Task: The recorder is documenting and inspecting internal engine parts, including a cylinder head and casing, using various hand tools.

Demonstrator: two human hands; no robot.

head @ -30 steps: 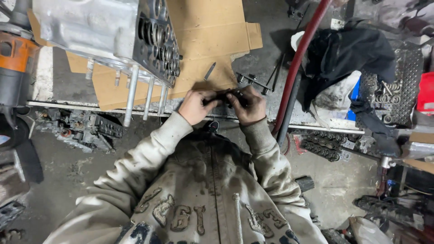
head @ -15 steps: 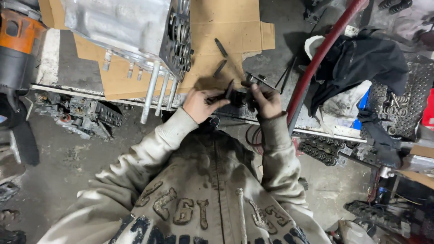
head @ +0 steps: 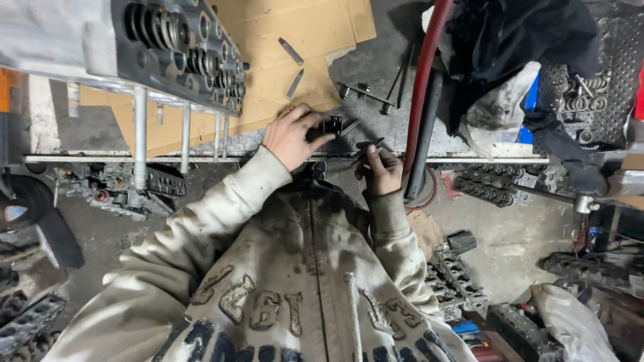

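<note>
- Your left hand (head: 290, 137) rests on the grey metal surface (head: 376, 80), its grip closed around a small dark square metal block (head: 331, 125).
- Your right hand (head: 382, 171) sits at four o'clock from the left, just beside it, its grip clenched on a thin dark metal rod (head: 370, 145).
- A grey cylinder head with valve springs (head: 181, 47) lies at ten o'clock on a sheet of brown cardboard (head: 295, 27).
- A red hose (head: 424, 74) runs at two o'clock from your right hand.

A grimy cream jacket (head: 288, 288) bears dark blue lettering; tan cardboard sheet (head: 282, 74), red hose (head: 424, 74), black cloth (head: 516, 40).
</note>
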